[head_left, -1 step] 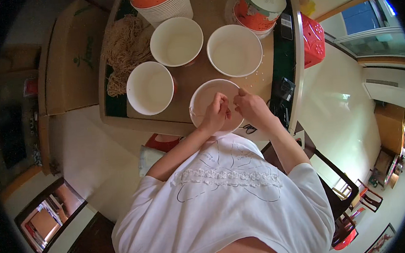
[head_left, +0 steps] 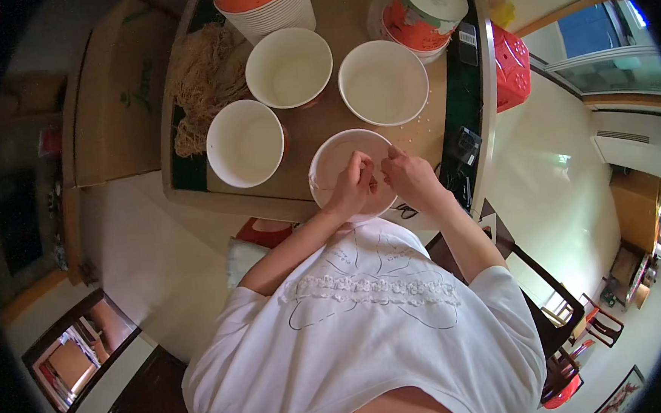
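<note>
A white paper bucket (head_left: 333,155) stands at the table's near edge, right in front of my body. Over its opening, my left hand (head_left: 353,184) is closed, thumb and fingertips pinched together. Beside it, over the bucket's right rim, my right hand (head_left: 412,177) is closed in a pinch too. What the fingertips hold, if anything, is too small to make out. A thin pale strand seems to cross the bucket's left rim. Three more open white buckets stand farther back: one at left (head_left: 245,144), one at back middle (head_left: 289,68), one at right (head_left: 383,83).
Tan stringy fibre (head_left: 205,82) lies in a heap at the table's left. Behind are stacked orange-and-white buckets (head_left: 269,13) and an upturned orange one (head_left: 425,15). Small pale bits (head_left: 425,119), a dark phone-like device (head_left: 468,44) and black cables (head_left: 462,187) lie at right.
My right hand has shifted very slightly left, toward my left hand. The buckets stand where they were.
</note>
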Demonstrator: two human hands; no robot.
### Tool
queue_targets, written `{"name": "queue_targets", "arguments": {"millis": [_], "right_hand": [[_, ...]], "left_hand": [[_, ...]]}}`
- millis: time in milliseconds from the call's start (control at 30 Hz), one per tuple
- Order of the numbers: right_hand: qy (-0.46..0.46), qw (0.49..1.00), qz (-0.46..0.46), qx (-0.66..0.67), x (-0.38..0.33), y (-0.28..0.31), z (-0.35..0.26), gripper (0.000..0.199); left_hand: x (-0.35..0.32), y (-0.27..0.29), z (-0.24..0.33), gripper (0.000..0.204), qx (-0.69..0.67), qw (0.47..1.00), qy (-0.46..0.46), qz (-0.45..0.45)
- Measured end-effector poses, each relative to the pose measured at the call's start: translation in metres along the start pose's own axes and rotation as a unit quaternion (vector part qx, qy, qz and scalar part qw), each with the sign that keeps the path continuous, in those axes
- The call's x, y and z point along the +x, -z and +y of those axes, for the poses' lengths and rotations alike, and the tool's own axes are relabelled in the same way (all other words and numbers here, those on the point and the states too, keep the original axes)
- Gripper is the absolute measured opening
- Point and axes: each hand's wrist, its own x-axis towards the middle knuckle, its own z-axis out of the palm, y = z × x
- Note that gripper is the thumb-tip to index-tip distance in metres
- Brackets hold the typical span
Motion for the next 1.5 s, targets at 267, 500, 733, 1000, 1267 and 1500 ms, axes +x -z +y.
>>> {"name": "queue_targets", "arguments": {"millis": [267, 500, 733, 1000, 1267, 1500], "right_hand": [[-0.039, 0.979, 0.016, 0.201, 0.009, 0.009, 0.008, 0.013], [-0.053, 0.945, 0.038, 0.32, 0.01, -0.002, 0.013, 0.01], [-0.038, 0.995, 0.031, 0.083, 0.001, 0.003, -0.008, 0.011], [-0.02, 0.999, 0.032, 0.033, 0.002, -0.017, -0.002, 0.008], [-0.094, 0.962, 0.064, 0.249, 0.002, -0.013, 0.0, 0.007], [-0.114, 0.937, 0.047, 0.326, 0.003, -0.009, 0.001, 0.007]], "left_hand": [[0.005, -0.002, -0.019, 0.013, 0.025, 0.997, -0.071, -0.016], [0.009, -0.011, -0.027, 0.011, -0.031, 0.995, -0.09, 0.032], [0.004, 0.004, -0.005, 0.016, -0.148, 0.986, 0.01, 0.075], [0.0, 0.012, 0.008, 0.018, -0.197, 0.962, 0.001, 0.19], [-0.009, 0.018, 0.006, 0.016, 0.177, 0.984, 0.023, -0.018], [-0.016, 0.02, 0.021, 0.014, 0.19, 0.972, 0.003, -0.135]]}}
